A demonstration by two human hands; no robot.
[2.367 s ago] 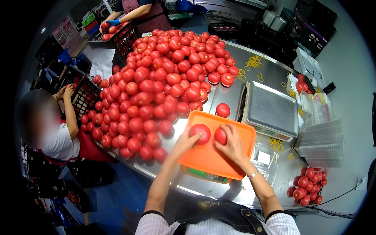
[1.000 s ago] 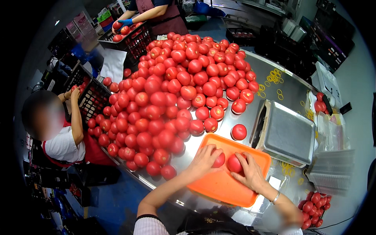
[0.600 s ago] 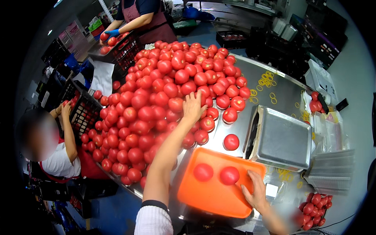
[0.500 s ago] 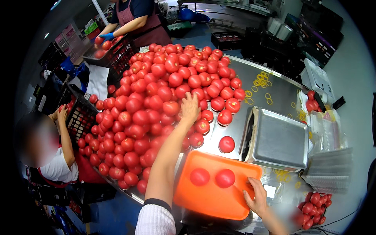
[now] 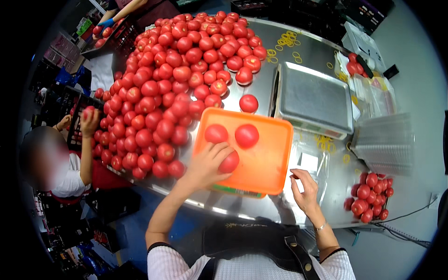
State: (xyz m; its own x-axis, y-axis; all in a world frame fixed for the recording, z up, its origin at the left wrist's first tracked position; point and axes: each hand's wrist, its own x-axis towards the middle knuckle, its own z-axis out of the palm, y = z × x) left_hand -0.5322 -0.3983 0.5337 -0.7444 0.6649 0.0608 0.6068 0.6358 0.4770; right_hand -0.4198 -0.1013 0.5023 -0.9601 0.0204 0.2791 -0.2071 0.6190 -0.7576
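Your left hand (image 5: 205, 165) is closing around a tomato (image 5: 230, 162) over the orange tray (image 5: 261, 170); your right hand (image 5: 305, 190) is hovering empty, half-open, right of it.

I can read no words or numbers over my remote feed. I see small gold lettering (image 5: 246, 225) on the dark apron (image 5: 249, 242), too fine to make out. The green panel (image 5: 239, 190) under the near edge of the orange tray (image 5: 259, 170) bears marks I cannot resolve, as does a dark crate (image 5: 368, 11) at upper right.
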